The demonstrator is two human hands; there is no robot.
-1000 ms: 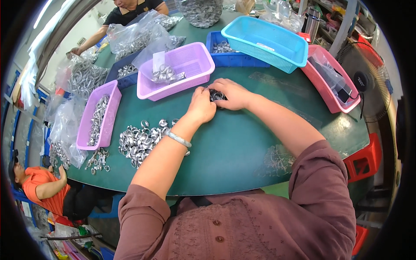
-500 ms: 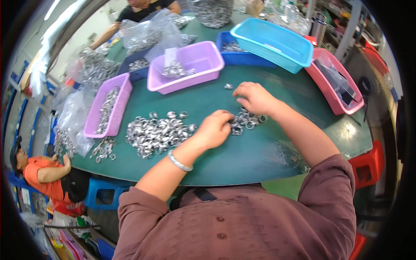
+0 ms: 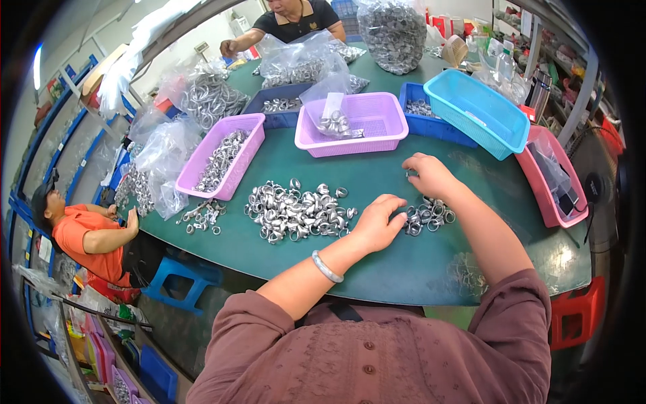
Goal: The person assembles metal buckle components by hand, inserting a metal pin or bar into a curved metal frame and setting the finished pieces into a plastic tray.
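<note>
My right hand (image 3: 433, 178) is on the green table with its thumb and fingers closing on one silver metal ring (image 3: 409, 173), partly hidden by the fingertips. Below it lies a small heap of similar rings (image 3: 428, 217). My left hand (image 3: 381, 223), a pale bangle on its wrist, rests at the left side of that heap. Its thumb and forefinger stand apart, and no ring shows between them. Farther left spreads a larger heap of silver rings (image 3: 296, 212).
A purple basket of rings (image 3: 254, 145) stands left, and a purple basket (image 3: 387, 143) holds a bag. Behind are blue trays (image 3: 274, 120) and a turquoise basket (image 3: 501, 145). A red basket (image 3: 552, 215) stands right. Two people (image 3: 94, 229) work around the table (image 3: 377, 276).
My view has swung left, so the scene sits farther right and lower. My right hand has reached the single ring that lay apart. The left hand stays beside the small heap.
</note>
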